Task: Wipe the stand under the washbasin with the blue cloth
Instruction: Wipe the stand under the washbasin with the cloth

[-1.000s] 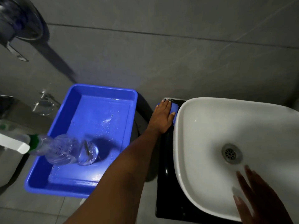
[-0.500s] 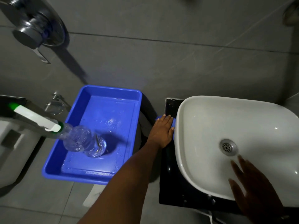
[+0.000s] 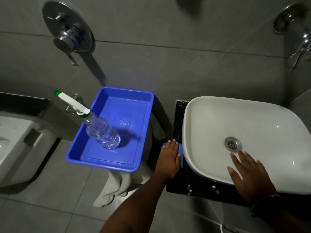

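Head view looks down on a white washbasin [image 3: 235, 128] sitting on a glossy black stand [image 3: 178, 121] against a grey tiled wall; left of it a blue tray [image 3: 144, 132] holds 1 clear spray bottle [image 3: 102, 133] standing tilted in shallow water; a pale cloth [image 3: 116, 184] hangs below the tray's near edge; the left hand [image 3: 168, 158] lies flat, fingers [image 3: 172, 145] extended, pressing the blue cloth [image 3: 180, 148] onto the stand's left strip, just beside the basin's rim; the right hand [image 3: 247, 174] rests spread, gripping nothing, on the basin's near inner wall, seemingly touching it, below the metal drain [image 3: 233, 144].
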{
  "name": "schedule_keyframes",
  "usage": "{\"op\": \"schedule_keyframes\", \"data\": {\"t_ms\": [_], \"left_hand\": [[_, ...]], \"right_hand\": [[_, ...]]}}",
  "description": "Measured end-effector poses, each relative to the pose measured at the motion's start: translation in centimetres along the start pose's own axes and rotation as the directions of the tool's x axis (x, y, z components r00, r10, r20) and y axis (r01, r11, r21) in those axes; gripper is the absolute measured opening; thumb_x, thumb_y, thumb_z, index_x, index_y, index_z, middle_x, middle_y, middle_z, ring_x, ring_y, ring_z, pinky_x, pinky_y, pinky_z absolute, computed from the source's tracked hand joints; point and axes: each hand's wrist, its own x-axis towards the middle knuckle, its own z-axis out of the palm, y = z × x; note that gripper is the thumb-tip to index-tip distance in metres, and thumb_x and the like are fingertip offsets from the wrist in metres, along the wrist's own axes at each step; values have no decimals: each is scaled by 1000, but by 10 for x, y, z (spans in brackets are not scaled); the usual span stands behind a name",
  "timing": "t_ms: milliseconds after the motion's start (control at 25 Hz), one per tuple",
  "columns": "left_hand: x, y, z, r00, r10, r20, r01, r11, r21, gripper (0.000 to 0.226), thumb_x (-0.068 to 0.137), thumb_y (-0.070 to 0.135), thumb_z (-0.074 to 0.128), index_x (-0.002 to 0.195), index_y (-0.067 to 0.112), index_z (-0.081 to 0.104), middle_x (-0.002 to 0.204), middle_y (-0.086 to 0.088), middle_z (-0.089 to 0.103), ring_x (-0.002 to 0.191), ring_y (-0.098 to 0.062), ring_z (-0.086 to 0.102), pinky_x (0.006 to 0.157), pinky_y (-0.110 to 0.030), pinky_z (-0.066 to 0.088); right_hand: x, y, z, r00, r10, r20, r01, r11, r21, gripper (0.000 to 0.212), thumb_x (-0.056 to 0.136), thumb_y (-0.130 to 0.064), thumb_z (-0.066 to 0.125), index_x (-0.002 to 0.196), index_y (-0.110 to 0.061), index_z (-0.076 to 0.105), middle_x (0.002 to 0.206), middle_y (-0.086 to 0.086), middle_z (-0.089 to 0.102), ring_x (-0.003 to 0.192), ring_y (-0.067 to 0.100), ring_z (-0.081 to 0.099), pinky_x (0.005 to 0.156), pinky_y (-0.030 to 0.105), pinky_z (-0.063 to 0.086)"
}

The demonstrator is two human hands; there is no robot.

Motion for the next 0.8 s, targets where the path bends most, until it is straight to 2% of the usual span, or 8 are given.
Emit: {"op": "schedule_keyframes", "data": {"t_ms": [120,280,400,520,640,720,800], "left_hand": [[51,0,-11,999,-53,9,54,998,-39,55,103,29,35,153,9,27,164,-10,22,154,-27,14,125,-40,9],[98,3,-41,996,-89,21,89,996,-30,56,103,26,34,154,6,22,166,-13,15,154,-30,9,126,-43,9],[134,5,-56,995,-99,21,100,995,-14,56,104,26,33,154,4,21,166,-15,14,154,-31,9,125,-44,9],[176,1,-59,992,-122,24,122,992,-11,57,104,29,33,154,4,22,165,-16,18,154,-31,10,125,-44,9],[201,5,-58,983,-181,-35,180,983,-39,53,101,31,40,146,3,37,154,-21,32,146,-39,26,121,-47,22],[210,11,-58,964,-253,-76,245,964,-103,51,99,33,43,142,5,41,147,-21,38,138,-38,36,117,-47,30],[211,13,-57,954,-283,-96,270,955,-124,54,99,35,43,144,7,38,145,-20,39,133,-37,41,115,-47,33]], "right_hand": [[19,1,2,1000,10,12,-10,1000,-6,76,83,-59,19,136,-15,52,150,12,43,140,31,37,111,56,31],[2,5,3,997,-74,25,75,996,-47,78,90,-60,12,133,-11,55,145,17,48,133,38,46,102,58,42],[-15,9,8,989,-119,-87,115,992,-47,70,93,-55,22,130,-8,58,145,19,47,129,39,49,95,58,47],[-5,11,10,983,-141,-114,136,989,-50,68,92,-55,22,130,-11,58,144,19,48,126,38,51,91,58,50],[-1,16,17,976,-167,-140,158,985,-74,65,91,-57,20,129,-16,53,140,20,52,122,39,54,87,60,51],[3,18,20,967,-175,-186,159,983,-96,68,90,-55,23,123,-10,62,136,22,55,117,41,58,84,60,52],[5,19,24,959,-168,-227,148,984,-104,69,90,-54,24,117,-7,68,134,21,57,118,37,56,89,54,49]]}}
